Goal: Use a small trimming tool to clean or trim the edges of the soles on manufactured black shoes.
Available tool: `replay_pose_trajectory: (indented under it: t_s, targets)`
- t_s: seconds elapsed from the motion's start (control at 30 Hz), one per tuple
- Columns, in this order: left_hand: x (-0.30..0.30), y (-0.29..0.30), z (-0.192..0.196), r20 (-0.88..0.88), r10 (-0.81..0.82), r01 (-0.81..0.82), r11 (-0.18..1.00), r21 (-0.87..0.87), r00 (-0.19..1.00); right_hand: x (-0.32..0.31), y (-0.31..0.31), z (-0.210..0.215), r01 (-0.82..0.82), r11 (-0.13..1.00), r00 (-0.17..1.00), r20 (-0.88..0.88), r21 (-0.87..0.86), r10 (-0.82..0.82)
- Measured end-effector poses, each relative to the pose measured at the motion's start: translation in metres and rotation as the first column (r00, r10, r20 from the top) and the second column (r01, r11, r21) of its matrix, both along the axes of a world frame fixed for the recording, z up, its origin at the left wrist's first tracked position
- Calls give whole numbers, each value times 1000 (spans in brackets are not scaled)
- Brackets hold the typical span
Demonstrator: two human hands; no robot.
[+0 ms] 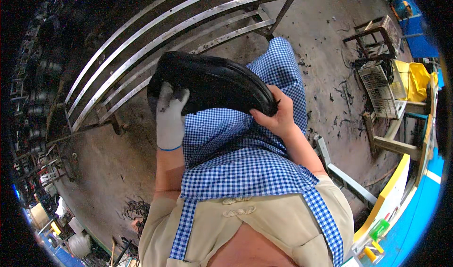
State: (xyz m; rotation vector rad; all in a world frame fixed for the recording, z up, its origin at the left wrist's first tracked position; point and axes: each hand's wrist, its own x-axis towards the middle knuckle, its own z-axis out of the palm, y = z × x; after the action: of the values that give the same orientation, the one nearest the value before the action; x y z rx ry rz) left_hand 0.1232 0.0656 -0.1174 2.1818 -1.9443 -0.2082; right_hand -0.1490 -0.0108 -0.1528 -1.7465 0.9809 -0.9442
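Note:
A long, curved piece of black rubber with a ridged edge is held across my lap, over a blue checked apron. Its exact kind is not clear; it looks somewhat like a shoe or a moulded sleeve. My left hand, in a soiled pale glove with a blue cuff, grips its left end, some fingers pressed into the near side. The bare right hand pinches the narrower right end, thumb below and fingers behind the edge.
A metal slatted rack stands just beyond my lap. Black scraps litter the concrete floor. To the right are a wooden stool, a plastic crate, a yellow sack and a blue-topped bench holding a green tool.

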Motion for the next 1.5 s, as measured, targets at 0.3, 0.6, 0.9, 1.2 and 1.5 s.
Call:
replay_pose_trajectory:
  t_s: [0.3,0.6,0.9,1.2,1.5]
  targets:
    - [-21,-23,-7,-966,110,-172,983,70,235,-22,-13,18,-65,986,974,-207,154,96]
    - [-27,-34,-6,-777,53,90,986,140,628,-39,-18,16,39,907,903,374,419,-212]
    - [-56,-41,37,-538,-174,52,971,-233,825,15,15,-46,-362,780,888,443,510,123]
    - [-58,-55,61,-812,-461,154,887,-436,358,0,-45,29,-188,760,760,582,623,-289]
    - [-71,-36,43,-782,-422,243,906,-347,458,38,-226,134,-497,709,634,767,501,-98]
